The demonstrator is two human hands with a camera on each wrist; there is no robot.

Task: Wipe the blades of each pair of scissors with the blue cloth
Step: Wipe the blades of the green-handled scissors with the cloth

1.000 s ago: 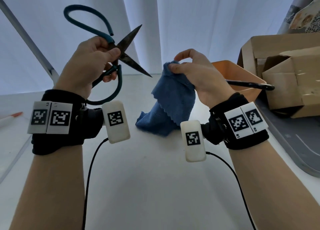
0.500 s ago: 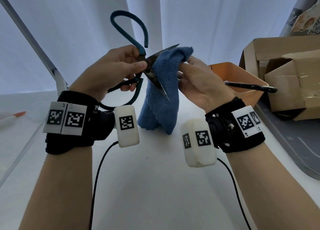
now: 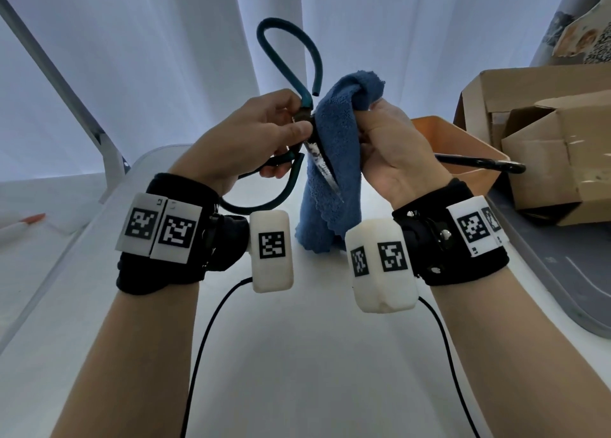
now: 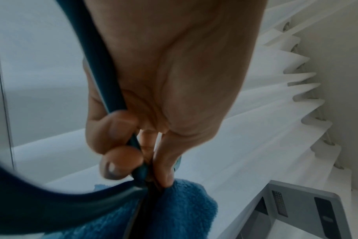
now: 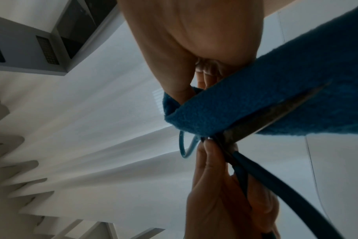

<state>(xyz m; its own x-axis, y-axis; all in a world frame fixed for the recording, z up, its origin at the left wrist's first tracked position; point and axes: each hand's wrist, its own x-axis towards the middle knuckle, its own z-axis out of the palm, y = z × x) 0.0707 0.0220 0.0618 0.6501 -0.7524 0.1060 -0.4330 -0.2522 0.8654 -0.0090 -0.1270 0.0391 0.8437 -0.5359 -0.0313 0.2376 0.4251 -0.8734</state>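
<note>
My left hand point(image 3: 264, 133) pinches a pair of scissors with teal loop handles point(image 3: 291, 57) near the pivot, holding them up over the white table. One dark blade point(image 3: 322, 170) points down and toward me; the other is hidden by the blue cloth point(image 3: 334, 146). My right hand point(image 3: 383, 140) grips the cloth, folded over the blade close to the pivot, with the rest hanging to the table. The left wrist view shows my fingers point(image 4: 121, 160) curled round the teal handle point(image 4: 104, 67) above the cloth point(image 4: 182, 207). In the right wrist view the cloth point(image 5: 255, 106) lies along the blade point(image 5: 276, 116).
An orange bin point(image 3: 463, 146) stands behind my right hand with a black-handled tool point(image 3: 479, 165) lying across its rim. Cardboard boxes point(image 3: 545, 140) sit at the right on a grey tray point(image 3: 562, 282). An orange-tipped pen point(image 3: 23, 224) lies far left. White curtains hang behind the table.
My left hand swung the scissors toward the middle, handles up. My right hand raised the cloth off the table and folded it over the blade by the pivot.
</note>
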